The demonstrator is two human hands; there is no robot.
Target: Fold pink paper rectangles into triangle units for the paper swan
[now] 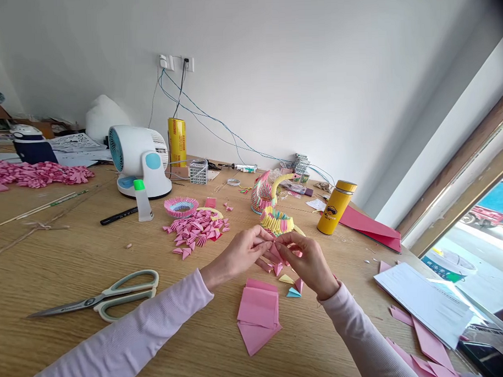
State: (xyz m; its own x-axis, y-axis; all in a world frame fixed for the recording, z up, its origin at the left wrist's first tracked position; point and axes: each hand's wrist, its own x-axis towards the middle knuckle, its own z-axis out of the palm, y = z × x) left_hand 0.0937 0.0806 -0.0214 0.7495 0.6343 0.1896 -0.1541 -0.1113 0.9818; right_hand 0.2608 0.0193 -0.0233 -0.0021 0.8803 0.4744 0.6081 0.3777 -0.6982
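Note:
My left hand [246, 253] and my right hand [307, 259] meet over the middle of the table, fingertips pinched together on a small folded piece of pink paper [275, 252]. Much of that piece is hidden behind the fingers. Beneath them lie several folded paper triangles, among them a pale yellow one [286, 279] and a blue one [294, 292]. A stack of pink paper rectangles [259, 312] lies just in front of the hands. Behind the fingers stands a yellow and multicoloured folded-paper ring [277, 220].
Scissors [115, 295] lie at left. A pile of folded pink pieces [197, 228] sits by a pink paper bowl [181, 206], a glue bottle [142, 203] and a black pen [119, 216]. A white fan [141, 156] stands behind; a yellow flask [337, 207] and white papers [423, 303] are at right.

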